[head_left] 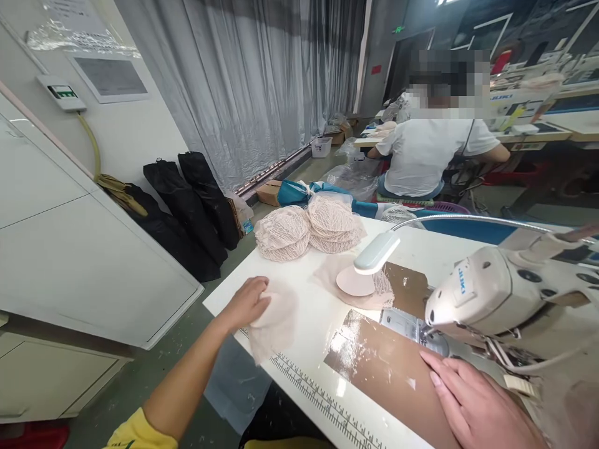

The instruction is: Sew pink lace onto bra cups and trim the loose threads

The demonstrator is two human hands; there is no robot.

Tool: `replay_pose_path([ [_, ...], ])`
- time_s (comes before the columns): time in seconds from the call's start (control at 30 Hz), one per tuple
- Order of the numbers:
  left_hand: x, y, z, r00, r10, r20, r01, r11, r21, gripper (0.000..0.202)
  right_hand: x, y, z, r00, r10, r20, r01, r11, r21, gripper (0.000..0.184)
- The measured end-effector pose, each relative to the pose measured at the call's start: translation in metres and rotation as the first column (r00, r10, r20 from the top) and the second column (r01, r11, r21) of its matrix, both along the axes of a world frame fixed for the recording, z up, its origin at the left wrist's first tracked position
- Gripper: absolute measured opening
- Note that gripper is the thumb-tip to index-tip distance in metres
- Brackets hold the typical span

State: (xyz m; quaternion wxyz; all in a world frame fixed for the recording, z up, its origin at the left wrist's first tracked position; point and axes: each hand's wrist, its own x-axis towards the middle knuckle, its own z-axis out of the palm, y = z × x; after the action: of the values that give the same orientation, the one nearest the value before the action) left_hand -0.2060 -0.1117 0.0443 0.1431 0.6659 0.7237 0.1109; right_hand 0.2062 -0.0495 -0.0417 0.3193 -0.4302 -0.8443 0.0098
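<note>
My left hand (247,303) is closed on a sheer beige fabric piece (276,321) at the table's left edge; motion blurs the cloth and part of it hangs over the edge. My right hand (482,399) lies with fingers stretched out on the brown covering (379,355), just in front of the sewing machine (472,287). Left of the machine's needle area rests a lace-and-mesh piece with a smooth beige cup (353,282) on it. Two stacks of beige lace cups stand further back, the left stack (282,234) beside the right stack (334,223).
A white lamp head (377,251) on a bendable metal neck hangs low over the cup. Ruler markings (318,396) run along the table's front edge. White cabinets (70,231) stand at left. A person in a white shirt (428,153) sits at another table behind.
</note>
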Motion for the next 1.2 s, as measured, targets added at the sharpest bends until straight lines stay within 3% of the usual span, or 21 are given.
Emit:
replay_pose_path([
  [0.07,0.020,-0.006,-0.002,0.940,-0.132,0.314,0.159,0.985,-0.061,0.024,0.001,-0.001,0.001,0.999,0.001,0.052,0.001,0.999,-0.038,0.028],
  [0.13,0.048,-0.003,0.001,0.753,-0.215,0.622,0.362,0.924,-0.119,0.027,0.001,-0.004,0.007,0.998,-0.014,0.060,0.019,0.996,-0.092,0.028],
  [0.2,0.080,0.009,0.004,0.616,-0.280,0.736,0.506,0.857,-0.097,0.026,0.001,-0.009,0.018,0.999,-0.035,0.008,0.035,0.989,-0.145,0.026],
  [0.23,0.097,0.017,0.005,0.592,-0.324,0.738,0.547,0.834,-0.072,0.026,0.000,-0.012,0.024,0.998,-0.045,-0.039,0.038,0.985,-0.166,0.023],
  [0.3,0.128,0.035,0.003,0.623,-0.401,0.671,0.572,0.819,-0.042,0.033,-0.003,-0.019,0.037,0.986,-0.032,-0.164,0.000,0.982,-0.190,0.018],
  [0.37,0.154,0.052,-0.003,0.664,-0.469,0.582,0.593,0.804,-0.029,0.042,-0.006,-0.024,0.046,0.969,0.087,-0.232,-0.141,0.964,-0.227,0.019],
  [0.47,0.177,0.074,-0.016,0.672,-0.552,0.494,0.620,0.784,0.032,0.044,-0.012,-0.027,0.048,0.969,0.223,-0.105,-0.245,0.924,-0.294,0.022],
  [0.57,0.182,0.091,-0.027,0.749,-0.526,0.403,0.536,0.838,0.098,0.038,-0.015,-0.026,0.045,0.978,0.206,0.034,-0.188,0.940,-0.284,0.025],
  [0.67,0.182,0.100,-0.031,0.808,-0.479,0.343,0.473,0.874,0.109,0.029,-0.016,-0.026,0.044,0.980,0.190,0.057,-0.170,0.952,-0.255,0.027],
  [0.77,0.186,0.100,-0.028,0.810,-0.504,0.299,0.500,0.861,0.096,0.021,-0.015,-0.026,0.046,0.988,0.148,0.046,-0.133,0.963,-0.236,0.033],
  [0.93,0.200,0.100,-0.024,0.762,-0.599,0.245,0.606,0.794,0.057,0.003,-0.011,-0.023,0.039,0.995,-0.008,0.100,0.024,0.987,-0.159,0.025],
  [1.13,0.194,0.101,-0.010,0.868,-0.489,0.082,0.481,0.871,0.097,0.011,-0.012,-0.020,0.031,0.978,-0.069,0.195,0.081,0.995,-0.052,0.030],
  [1.2,0.192,0.095,-0.003,0.862,-0.505,0.027,0.498,0.857,0.135,0.014,-0.013,-0.020,0.030,0.978,-0.075,0.194,0.078,0.997,-0.009,0.031],
])
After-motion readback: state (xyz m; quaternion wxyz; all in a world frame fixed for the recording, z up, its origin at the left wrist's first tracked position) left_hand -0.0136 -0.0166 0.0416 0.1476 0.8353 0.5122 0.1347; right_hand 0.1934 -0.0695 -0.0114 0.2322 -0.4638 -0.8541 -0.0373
